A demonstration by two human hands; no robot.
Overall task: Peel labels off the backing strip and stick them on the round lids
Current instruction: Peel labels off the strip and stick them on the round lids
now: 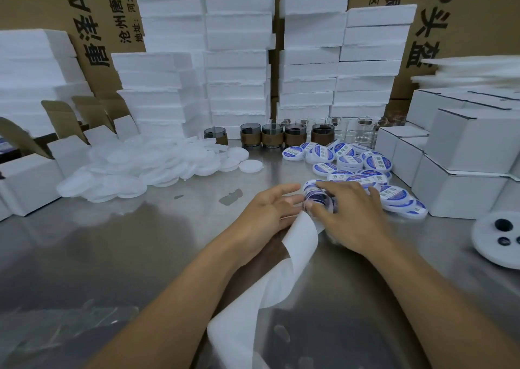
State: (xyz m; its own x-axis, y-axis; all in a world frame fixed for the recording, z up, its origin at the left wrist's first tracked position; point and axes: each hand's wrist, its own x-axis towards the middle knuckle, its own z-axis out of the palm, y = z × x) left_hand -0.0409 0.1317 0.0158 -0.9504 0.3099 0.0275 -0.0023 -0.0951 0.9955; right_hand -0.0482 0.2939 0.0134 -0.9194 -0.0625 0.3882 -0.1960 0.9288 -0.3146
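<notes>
A white backing strip curls from the table's front edge up to my hands at the centre. My left hand lies over the strip's upper end with its fingers stretched toward the right. My right hand curls its fingers round a blue-and-white round label at the strip's top. How the left fingers hold the strip is hidden. A heap of plain white round lids lies at the left. Labelled lids with blue stickers are piled at the right, just beyond my right hand.
Glass cups with brown sleeves stand in a row at the back. White foam blocks are stacked behind them. White cartons stand at the right, open cartons at the left. A white disc with holes lies at the right edge.
</notes>
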